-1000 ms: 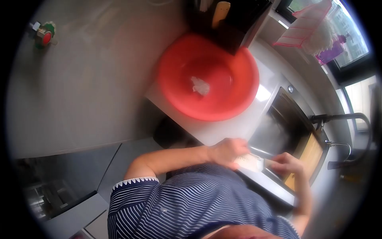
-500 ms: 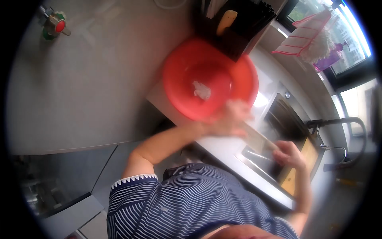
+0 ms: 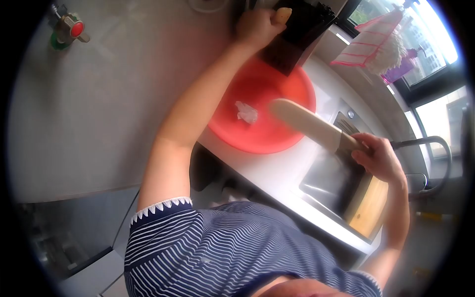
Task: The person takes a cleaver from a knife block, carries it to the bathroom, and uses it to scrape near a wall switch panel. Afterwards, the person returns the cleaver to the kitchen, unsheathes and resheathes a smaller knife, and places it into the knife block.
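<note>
My left hand (image 3: 257,28) reaches to the top, its fingers closed around a yellowish handle (image 3: 282,16) at the black knife block (image 3: 292,47). What the handle belongs to is hidden. My right hand (image 3: 378,156) grips the brown handle of a broad, cream-coloured blade (image 3: 307,123), whose rounded tip points left over the red basin (image 3: 262,143). Inside the basin lies a crumpled whitish piece (image 3: 246,113), apart from the blade.
Right of the basin is a sink (image 3: 321,185) with a wooden board (image 3: 368,208) and a dark faucet (image 3: 445,148). A striped cloth (image 3: 371,42) hangs by the window. A valve with a red knob (image 3: 76,29) is at the upper left.
My left hand has moved up from the blade, past the basin, and closed on the yellowish handle. My right hand has risen with the blade, which now extends over the basin.
</note>
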A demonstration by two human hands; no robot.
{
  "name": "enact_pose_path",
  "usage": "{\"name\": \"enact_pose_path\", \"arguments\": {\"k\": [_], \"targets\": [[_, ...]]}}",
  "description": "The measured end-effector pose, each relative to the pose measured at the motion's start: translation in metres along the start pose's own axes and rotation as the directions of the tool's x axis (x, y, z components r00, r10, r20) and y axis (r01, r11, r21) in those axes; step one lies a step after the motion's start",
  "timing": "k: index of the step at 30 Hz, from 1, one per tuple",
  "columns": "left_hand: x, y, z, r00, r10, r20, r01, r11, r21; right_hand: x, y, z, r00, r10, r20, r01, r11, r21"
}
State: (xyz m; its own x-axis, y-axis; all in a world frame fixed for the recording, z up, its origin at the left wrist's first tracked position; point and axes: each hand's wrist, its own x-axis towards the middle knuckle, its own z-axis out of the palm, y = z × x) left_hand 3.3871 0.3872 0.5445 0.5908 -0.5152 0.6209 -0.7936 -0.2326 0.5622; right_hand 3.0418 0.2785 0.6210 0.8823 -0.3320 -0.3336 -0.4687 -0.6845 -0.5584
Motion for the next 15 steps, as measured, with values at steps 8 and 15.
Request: {"name": "enact_pose_path", "arguments": {"k": [8,15], "targets": [[-0.009,0.064,-0.061,0.996,0.030,-0.086,-0.054,0.955,-0.293,0.015,-0.045,-0.020,0.984,-0.112,-0.136,0.083,0.975,-0.206],[-0.048,0.072,-0.103,0.890,0.139,-0.434,-0.379,0.753,-0.537,0.037,-0.071,-0.051,0.967,-0.204,-0.152,0.133,0.914,-0.383]]}}
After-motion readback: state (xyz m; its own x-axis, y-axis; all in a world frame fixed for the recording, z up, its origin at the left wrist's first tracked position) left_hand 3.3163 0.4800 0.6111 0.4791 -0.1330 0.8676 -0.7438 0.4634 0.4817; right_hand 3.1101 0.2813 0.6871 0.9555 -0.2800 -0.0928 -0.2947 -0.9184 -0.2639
